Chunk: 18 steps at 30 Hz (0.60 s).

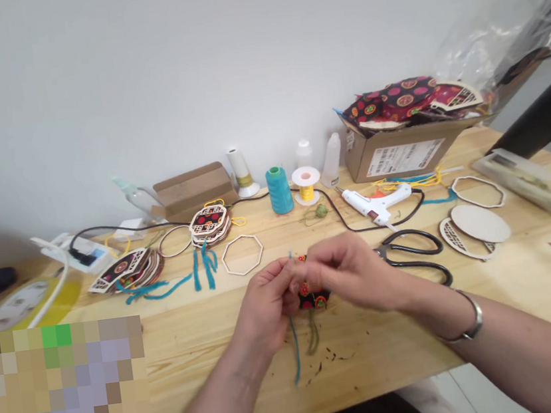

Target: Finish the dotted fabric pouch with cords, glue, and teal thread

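My left hand (271, 299) is closed in a pinch on a teal cord (296, 355), whose loose end hangs below the fingers. A short teal tip sticks up above them. My right hand (357, 273) is closed too, its fingertips meeting those of the left; what they pinch is hidden. Behind and below the fingers shows a dark patterned fabric piece (321, 300) with red and orange flowers. An olive-green cord loop (314, 336) hangs from its lower edge. Black-handled scissors (419, 252) lie beside my right hand, their blades partly hidden.
Around the hands lie a wooden octagon frame (243, 255), stacked fabric ornaments (210, 226) with teal tassels and a white glue gun (378, 204). Behind stand a teal thread cone (280, 191), a yellow spool (306, 188) and a cardboard box (399, 151). Dark scraps lie near the front edge.
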Available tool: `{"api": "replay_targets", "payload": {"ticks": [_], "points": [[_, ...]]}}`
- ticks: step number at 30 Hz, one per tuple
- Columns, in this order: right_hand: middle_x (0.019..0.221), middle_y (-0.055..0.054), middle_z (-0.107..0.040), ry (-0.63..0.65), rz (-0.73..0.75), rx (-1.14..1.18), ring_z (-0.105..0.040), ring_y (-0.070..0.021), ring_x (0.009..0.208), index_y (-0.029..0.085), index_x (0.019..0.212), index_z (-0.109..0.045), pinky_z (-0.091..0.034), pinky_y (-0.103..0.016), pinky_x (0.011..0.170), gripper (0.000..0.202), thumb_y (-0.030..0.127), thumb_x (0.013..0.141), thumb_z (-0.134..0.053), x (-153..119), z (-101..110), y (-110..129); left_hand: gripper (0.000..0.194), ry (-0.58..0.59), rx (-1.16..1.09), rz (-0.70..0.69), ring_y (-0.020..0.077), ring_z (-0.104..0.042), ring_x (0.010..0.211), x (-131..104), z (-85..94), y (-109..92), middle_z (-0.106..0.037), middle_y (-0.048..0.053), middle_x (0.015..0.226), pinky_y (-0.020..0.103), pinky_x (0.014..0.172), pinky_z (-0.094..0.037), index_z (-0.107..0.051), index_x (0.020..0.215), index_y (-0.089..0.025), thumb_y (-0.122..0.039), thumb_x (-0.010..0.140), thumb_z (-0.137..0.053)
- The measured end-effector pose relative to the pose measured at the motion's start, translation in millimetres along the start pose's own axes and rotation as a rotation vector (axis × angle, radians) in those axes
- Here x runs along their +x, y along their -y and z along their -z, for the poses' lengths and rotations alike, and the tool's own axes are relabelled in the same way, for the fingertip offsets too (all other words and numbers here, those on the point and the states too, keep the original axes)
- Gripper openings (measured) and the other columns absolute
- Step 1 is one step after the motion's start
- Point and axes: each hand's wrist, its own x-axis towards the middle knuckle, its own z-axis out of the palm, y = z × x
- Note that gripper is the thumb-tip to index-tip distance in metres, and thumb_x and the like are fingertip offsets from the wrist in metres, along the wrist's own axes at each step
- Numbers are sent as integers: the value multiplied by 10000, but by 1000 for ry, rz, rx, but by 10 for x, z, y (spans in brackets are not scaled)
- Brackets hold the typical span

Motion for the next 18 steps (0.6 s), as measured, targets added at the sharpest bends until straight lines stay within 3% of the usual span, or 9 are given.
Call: {"api": "replay_targets", "payload": {"ticks": [2, 4, 7, 12, 18], "points": [[451, 45, -399, -197, -136, -98, -315, -57, 442, 130, 522, -562, -245, -197, 413, 422, 408, 833, -498, 78, 65, -69, 228, -14, 46, -22, 22, -226, 397, -3, -9, -1, -378, -68, 482, 157, 385, -152, -577, 664, -131, -331, 723, -670], [450, 43, -396, -168, -234, -105, -316, -56, 445, 120, 539, -591, -238, -195, 409, 424, 451, 797, -531, 136, 93, -140, 222, -17, 91, -37, 28, -224, 399, -10, -20, -3, -379, -67, 473, 164, 386, -141, -600, 699, -132, -343, 719, -667], [545, 1, -535, -68, -302, 62, -439, -73, 499, 103, 674, -656, -348, -192, 455, 368, 453, 756, -580, 170, 47, -213, 224, -25, 148, -77, 39, -250, 411, -25, -37, -4, -378, -62, 456, 173, 394, -156, -620, 706, -123, -342, 706, -667], [662, -30, -625, -148, -303, 381, -558, -100, 572, 111, 758, -628, -461, -229, 542, 276, 371, 680, -678, 164, -110, -278, 185, -49, 237, -126, 52, -268, 427, -40, -40, 5, -375, -61, 448, 188, 413, -174, -617, 684, -123, -304, 722, -627], [581, 12, -571, -221, -292, 388, -510, -73, 517, 120, 681, -613, -432, -212, 515, 210, 324, 686, -666, 168, -137, -290, 234, -41, 258, -104, 46, -233, 411, -47, -53, 2, -353, -70, 441, 201, 406, -141, -596, 635, -128, -339, 731, -624]]}}
